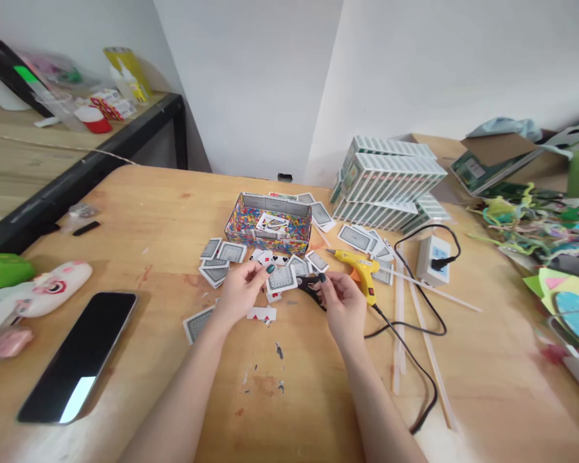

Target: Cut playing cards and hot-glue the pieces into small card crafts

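My left hand [241, 290] pinches a small grey-backed playing card [282, 279] by its left edge, holding it just above the wooden table [149, 212]. Black scissors [310, 283] are gripped in my right hand [341, 302], their blades at the card's right edge. Cut card pieces [262, 314] lie on the table under my hands. Several more small cards [220, 257] are scattered just beyond, in front of a colourful open box [269, 226] that has a card inside.
A yellow glue gun [359, 267] lies right of my hands, its black cord running to a white power strip [433, 258]. Glue sticks [398, 308], stacked card packs [390, 183], a phone [80, 357] at left, craft clutter [535, 225] at right.
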`<state>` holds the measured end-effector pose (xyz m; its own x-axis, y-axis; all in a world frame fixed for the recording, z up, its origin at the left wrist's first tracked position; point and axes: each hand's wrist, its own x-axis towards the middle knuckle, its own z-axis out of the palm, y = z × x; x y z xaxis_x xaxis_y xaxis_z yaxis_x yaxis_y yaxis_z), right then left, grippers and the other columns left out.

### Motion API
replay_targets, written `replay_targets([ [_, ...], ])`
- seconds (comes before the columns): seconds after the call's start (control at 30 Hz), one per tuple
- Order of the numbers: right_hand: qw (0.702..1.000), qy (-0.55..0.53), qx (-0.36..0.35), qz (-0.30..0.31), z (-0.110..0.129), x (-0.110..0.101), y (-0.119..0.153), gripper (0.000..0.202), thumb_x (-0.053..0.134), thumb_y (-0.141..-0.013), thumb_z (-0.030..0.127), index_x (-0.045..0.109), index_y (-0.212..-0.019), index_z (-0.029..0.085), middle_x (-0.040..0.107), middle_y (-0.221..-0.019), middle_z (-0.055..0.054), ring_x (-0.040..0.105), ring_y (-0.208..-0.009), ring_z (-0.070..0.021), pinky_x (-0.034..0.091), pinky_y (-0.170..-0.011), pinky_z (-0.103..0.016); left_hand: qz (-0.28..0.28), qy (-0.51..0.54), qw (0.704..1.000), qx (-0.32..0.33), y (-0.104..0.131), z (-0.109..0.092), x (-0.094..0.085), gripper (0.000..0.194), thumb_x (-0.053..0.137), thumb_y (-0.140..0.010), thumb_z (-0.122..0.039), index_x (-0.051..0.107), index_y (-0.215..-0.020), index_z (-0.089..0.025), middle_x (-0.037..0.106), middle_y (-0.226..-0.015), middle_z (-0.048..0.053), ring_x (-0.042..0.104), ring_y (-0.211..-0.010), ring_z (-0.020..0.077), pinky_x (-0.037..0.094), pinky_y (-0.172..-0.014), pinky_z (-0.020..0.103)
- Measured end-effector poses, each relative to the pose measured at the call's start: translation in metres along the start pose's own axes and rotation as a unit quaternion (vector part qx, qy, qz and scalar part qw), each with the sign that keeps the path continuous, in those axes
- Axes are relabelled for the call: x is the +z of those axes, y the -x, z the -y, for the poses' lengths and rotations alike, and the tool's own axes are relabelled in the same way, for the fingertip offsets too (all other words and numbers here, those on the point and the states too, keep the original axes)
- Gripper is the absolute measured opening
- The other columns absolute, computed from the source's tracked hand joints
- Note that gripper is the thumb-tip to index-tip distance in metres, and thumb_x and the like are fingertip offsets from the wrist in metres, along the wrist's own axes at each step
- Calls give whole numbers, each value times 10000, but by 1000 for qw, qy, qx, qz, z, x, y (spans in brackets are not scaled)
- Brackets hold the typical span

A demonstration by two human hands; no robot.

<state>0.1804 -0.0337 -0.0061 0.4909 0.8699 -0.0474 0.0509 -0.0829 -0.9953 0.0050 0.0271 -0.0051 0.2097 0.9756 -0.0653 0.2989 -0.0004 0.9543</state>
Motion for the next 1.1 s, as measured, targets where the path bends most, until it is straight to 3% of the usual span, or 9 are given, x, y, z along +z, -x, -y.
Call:
replay_targets([
  [0.17, 997, 47, -43, -41, 0, -5, -2, 249, 587, -744, 409, 588, -798, 166, 622, -656, -26, 597, -606, -166, 473, -546, -278, -111, -36, 993, -6, -6, 7, -12, 230, 507, -753, -319, 470, -579, -173, 477, -522, -42, 445, -516, 97, 339, -515, 200],
  [0.27, 992, 96, -66, -50, -2, -6, -3, 248, 544, -773, 408, 597, -798, 167, 620, -653, -30, 597, -608, -175, 473, -554, -291, -116, -52, 992, -2, -5, 7, -16, 228, 490, -763, -304, 479, -577, -172, 495, -523, -34, 462, -520, 99, 353, -528, 201],
  [0.37, 989, 117, -72, -52, -4, -6, -3, 274, 503, -800, 418, 603, -823, 165, 646, -721, -63, 615, -674, -198, 482, -584, -308, -61, -63, 996, 8, -2, 2, -15, 262, 446, -786, -303, 479, -562, -171, 500, -518, -29, 468, -516, 103, 355, -524, 204],
  [0.5, 988, 127, -82, -44, -7, -5, -5, 299, 465, -824, 418, 620, -842, 164, 649, -782, -81, 612, -712, -202, 487, -606, -317, 70, -151, 985, 47, 5, -4, -9, 315, 454, -790, -332, 495, -525, -168, 503, -488, -31, 457, -490, 107, 324, -497, 212],
  [0.57, 982, 158, -90, -44, -9, -6, -6, 282, 475, -817, 396, 630, -863, 165, 637, -789, -76, 599, -685, -191, 484, -596, -314, 88, -204, 973, 54, 7, -5, -7, 338, 442, -803, -353, 538, -536, -167, 548, -503, -17, 470, -490, 113, 313, -490, 218],
  [0.7, 964, 229, -124, -56, -11, -8, -7, 235, 495, -791, 322, 632, -903, 168, 610, -809, -76, 558, -629, -173, 476, -562, -312, -20, -237, 970, 52, 4, 0, -15, 350, 377, -845, -369, 594, -656, -170, 647, -650, 18, 539, -570, 125, 344, -533, 215],
  [0.83, 920, 321, -212, -71, -12, -10, -8, 193, 490, -787, 242, 650, -881, 190, 633, -912, -93, 530, -820, -224, 460, -727, -387, -130, -276, 951, 45, 0, 5, -23, 267, 411, -828, -341, 609, -752, -178, 631, -622, 5, 540, -558, 125, 352, -543, 211],
  [0.93, 880, 397, -259, -33, -14, -8, -7, 198, 497, -796, 243, 683, -861, 224, 620, -1076, -88, 471, -901, -252, 406, -797, -437, -150, -290, 943, 65, 0, 6, -19, 243, 428, -820, -319, 616, -759, -177, 635, -628, 12, 544, -556, 122, 357, -548, 209],
  [1.1, 827, 513, -227, 19, -20, -3, -5, 294, 495, -814, 304, 643, -1055, 220, 550, -1238, -104, 437, -906, -297, 381, -723, -459, -148, -311, 933, 105, 5, 3, -6, 221, 462, -806, -315, 624, -737, -181, 624, -607, 6, 540, -536, 112, 352, -540, 205],
])
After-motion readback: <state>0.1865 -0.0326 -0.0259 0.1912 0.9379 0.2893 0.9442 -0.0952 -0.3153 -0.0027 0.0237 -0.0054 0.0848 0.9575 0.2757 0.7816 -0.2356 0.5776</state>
